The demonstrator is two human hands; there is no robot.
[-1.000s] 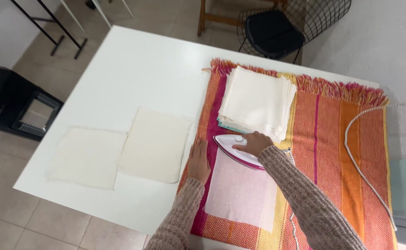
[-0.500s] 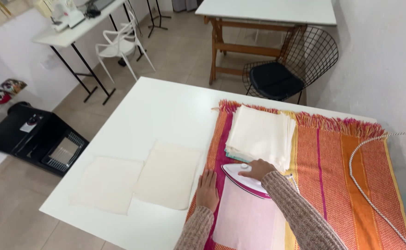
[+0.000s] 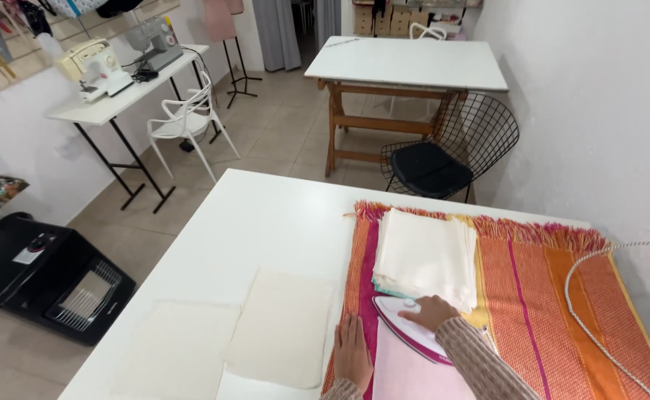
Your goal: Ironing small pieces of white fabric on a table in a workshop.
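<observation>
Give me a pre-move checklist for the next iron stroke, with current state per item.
1. Right hand on the iron: ok, it rests on top of the iron; grip on the handle cannot tell.
2. Left hand clear of the iron: ok, flat on the striped blanket to the iron's left, apart from it.
3. Pale fabric piece lies flat under the iron: ok where visible; its lower part is cut off by the frame.
4. Stack of folded cloths clear of the iron's path: not ok, the iron's nose sits right at the stack's near edge.
5. Cord free: ok, loops loosely over the blanket's right side.
</observation>
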